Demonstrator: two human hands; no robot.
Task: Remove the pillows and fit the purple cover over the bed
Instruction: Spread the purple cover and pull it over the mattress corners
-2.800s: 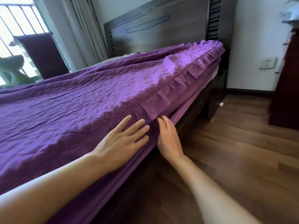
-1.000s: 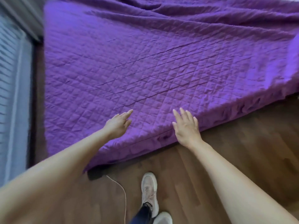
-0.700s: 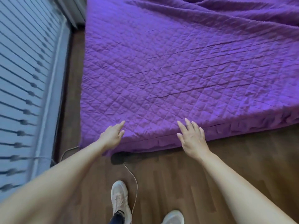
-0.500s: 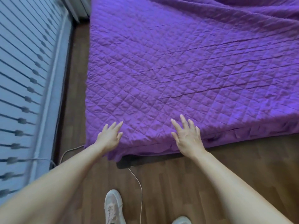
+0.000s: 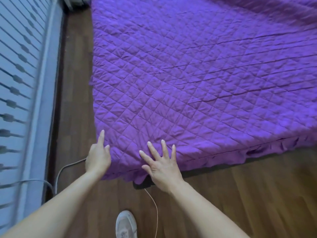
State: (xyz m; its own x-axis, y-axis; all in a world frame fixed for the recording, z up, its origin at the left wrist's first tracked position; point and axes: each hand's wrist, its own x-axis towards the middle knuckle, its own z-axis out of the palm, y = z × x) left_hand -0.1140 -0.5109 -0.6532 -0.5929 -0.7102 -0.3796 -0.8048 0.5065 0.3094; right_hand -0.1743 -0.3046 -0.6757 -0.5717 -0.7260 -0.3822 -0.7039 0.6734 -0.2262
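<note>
Purple cover (image 5: 197,74) is seen spread wide across the bed, its quilted diamond stitching creased in long wrinkles, its near corner draped down toward the wooden floor (image 5: 240,200). Right at that corner, both hands are placed. The left hand (image 5: 98,157) is laid against the corner's left edge, index finger stretched forward along the fabric, the other fingers partly curled; nothing is seen to be gripped by it. The right hand (image 5: 162,164) is pressed flat on the cover just beside it, palm down, fingers splayed wide and empty. A ruffled hem (image 5: 257,149) is seen running along the near side of the bed. A thin cord (image 5: 153,205) is trailed over the floor below the corner, and a white shoe (image 5: 126,225) is planted beside it. A barred window (image 5: 18,79) is seen on the left, blurred.
</note>
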